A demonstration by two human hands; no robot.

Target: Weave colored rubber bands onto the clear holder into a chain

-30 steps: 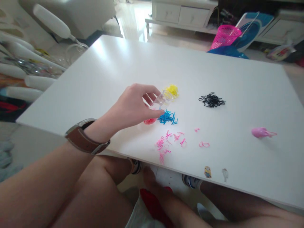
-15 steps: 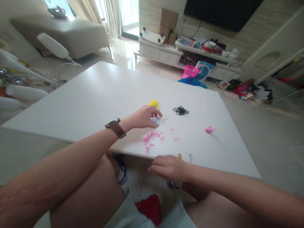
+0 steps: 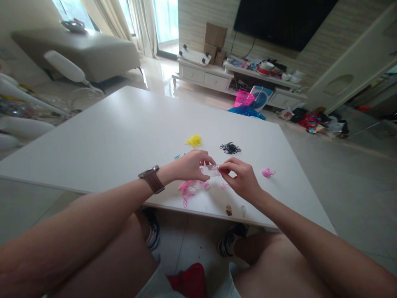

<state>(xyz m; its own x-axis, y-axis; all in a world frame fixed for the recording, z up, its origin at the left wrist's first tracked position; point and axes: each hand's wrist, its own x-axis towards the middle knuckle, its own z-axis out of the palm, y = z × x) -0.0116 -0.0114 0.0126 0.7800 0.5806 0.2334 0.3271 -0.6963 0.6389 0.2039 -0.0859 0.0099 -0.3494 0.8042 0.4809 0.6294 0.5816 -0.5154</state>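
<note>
Right hand (image 3: 243,178) has risen — fingers (image 3: 233,161) bent toward the bottle (image 3: 213,169).

No text, label, brand, number or sign is being shown legibly. On the white table (image 3: 124,132), along its near edge, a small cartoon figure (image 3: 228,210) is being displayed without readable lettering. Beyond the table's far edge, any print on the blue-and-white panel (image 3: 263,96) is being lost to blur.
</note>
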